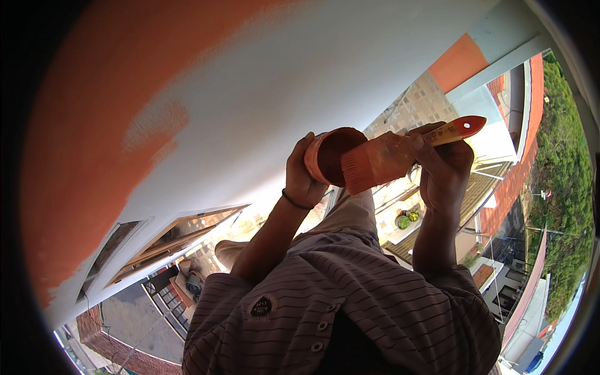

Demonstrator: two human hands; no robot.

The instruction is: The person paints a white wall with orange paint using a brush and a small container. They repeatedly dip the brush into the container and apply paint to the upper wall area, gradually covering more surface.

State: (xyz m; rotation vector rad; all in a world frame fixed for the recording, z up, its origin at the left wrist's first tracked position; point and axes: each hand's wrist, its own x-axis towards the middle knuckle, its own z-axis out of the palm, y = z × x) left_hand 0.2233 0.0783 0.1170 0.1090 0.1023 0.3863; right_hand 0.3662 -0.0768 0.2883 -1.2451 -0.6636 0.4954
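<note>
While our left hand is curling its fingers around a round, orange-smeared container, we are pinching, thumb against fingers of our right hand, one broad brush, orange-caked bristles overlapping the container's mouth, yellow handle pointing right, red-ended.

And there's print on the paintbrush, dark characters running along the yellowish stretch of the handle, between the red tip and the right hand's fingers, but it's too small and shaded to read! Across to the striped button-up shirt, and on the left chest sits a dark emblem, pale characters at its centre with a faint line of marks just below (stitched or printed, it's hard to say), and it's too blurred to make out! So, no legible wording on either one.
</note>
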